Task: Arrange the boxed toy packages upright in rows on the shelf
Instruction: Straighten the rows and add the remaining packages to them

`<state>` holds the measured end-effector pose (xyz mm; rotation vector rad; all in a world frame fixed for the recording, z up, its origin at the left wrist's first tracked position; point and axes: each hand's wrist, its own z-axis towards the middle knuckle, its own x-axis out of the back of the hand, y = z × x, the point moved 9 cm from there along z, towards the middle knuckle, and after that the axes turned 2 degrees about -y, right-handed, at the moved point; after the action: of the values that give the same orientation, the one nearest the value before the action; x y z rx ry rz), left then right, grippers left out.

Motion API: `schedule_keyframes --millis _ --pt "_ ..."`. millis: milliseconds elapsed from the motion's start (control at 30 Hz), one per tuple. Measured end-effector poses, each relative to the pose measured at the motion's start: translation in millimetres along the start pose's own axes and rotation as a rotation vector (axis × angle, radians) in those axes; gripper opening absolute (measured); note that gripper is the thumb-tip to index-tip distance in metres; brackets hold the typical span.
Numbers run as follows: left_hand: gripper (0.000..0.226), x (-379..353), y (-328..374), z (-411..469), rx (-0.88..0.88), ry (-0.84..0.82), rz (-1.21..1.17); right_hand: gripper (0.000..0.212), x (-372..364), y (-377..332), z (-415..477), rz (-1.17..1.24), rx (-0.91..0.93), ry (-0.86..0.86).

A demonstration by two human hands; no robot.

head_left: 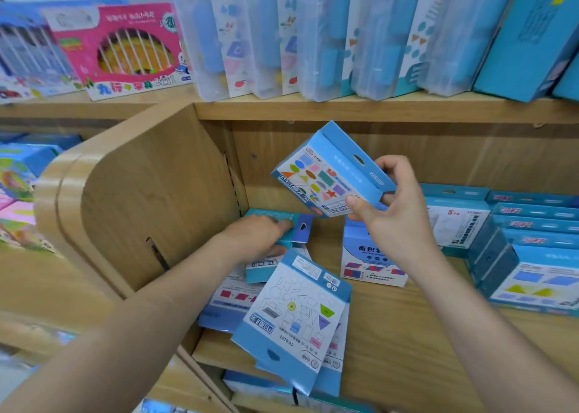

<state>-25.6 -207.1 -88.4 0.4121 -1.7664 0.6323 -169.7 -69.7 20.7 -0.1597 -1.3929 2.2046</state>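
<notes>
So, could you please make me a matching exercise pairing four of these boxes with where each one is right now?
Things:
1. coloured-shapes box
2. outline-shapes box
3. pink box
4. teal box

Places:
A. leaning on the upper shelf
B. held up in the air by the right hand
C. lying flat at the front edge of the lower shelf
D. gripped by the left hand near the back of the lower shelf

Pairs: 1-B; 2-C; 3-A; 4-D

Package (pixel 282 215) half hidden under left hand (pixel 257 237)
</notes>
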Motion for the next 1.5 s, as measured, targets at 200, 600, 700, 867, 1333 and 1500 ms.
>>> schedule_keyframes --millis 200,600,700,867,1333,1500 --pt "0.069 12 33 -9 -0.286 0.076 0.216 0.046 15 -18 -19 0.045 0.012 0.036" --pt "0.112 80 10 -59 0.165 0.433 -0.161 0.05 117 -15 -82 -0.108 -0.146 0.138" --pt "0.074 122 56 -104 0.001 0.726 -0.087 0.047 145 -13 -89 -0.142 -0.155 0.25" --pt "0.032 121 185 -148 -0.433 0.938 0.003 0.048 166 -18 -102 -0.308 -0.158 0.299" --pt "0.023 42 243 -80 -0.335 0.291 -0.175 0.046 152 -5 -132 -0.413 -0.077 0.223" --pt "0.036 60 76 -120 0.228 0.521 -0.555 0.061 132 9 -129 -0.307 -0.125 0.146"
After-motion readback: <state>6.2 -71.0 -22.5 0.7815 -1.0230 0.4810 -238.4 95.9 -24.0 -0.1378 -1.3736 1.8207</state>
